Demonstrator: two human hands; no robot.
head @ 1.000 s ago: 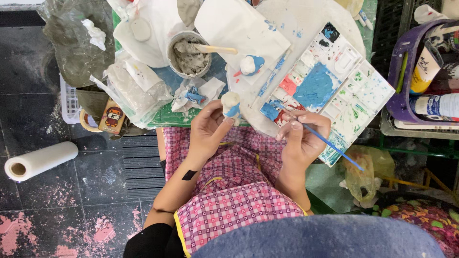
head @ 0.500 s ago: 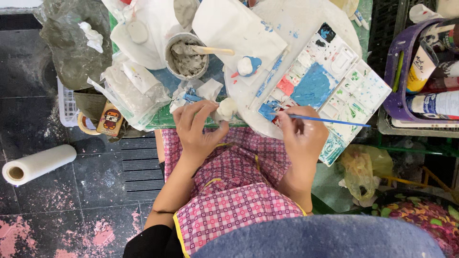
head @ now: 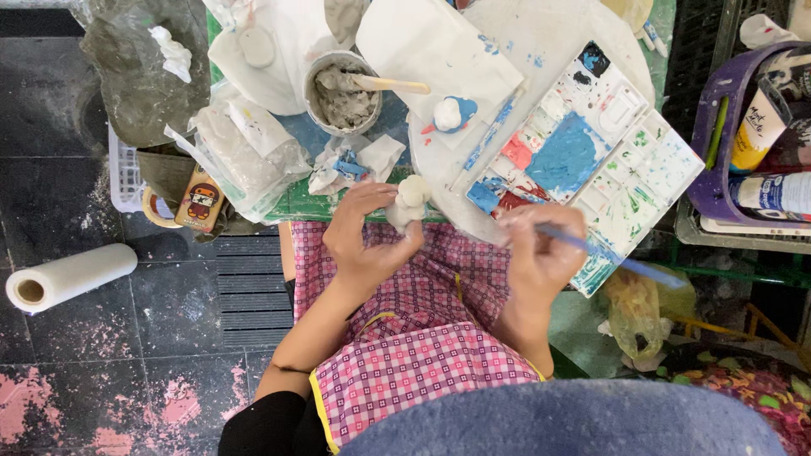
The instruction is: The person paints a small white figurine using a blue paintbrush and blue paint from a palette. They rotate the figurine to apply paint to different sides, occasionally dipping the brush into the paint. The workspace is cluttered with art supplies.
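The left hand (head: 365, 238) has risen from the apron (head: 422, 338), its fingers clamped on the small white clay figure (head: 407, 201), now at the bench (head: 355, 207) edge. The right hand (head: 541, 253), fingers closed on the blue paintbrush (head: 625, 263), has swung the brush tip onto the paint palette (head: 591, 152); loading paint appears under way. Beyond stands the grey paste cup (head: 342, 84).

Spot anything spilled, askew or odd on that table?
Yes: the paint palette sits askew and juts past the table edge by the right hand, with paint smeared outside its wells. A paper roll lies on the floor. The left hand holds the white figurine.
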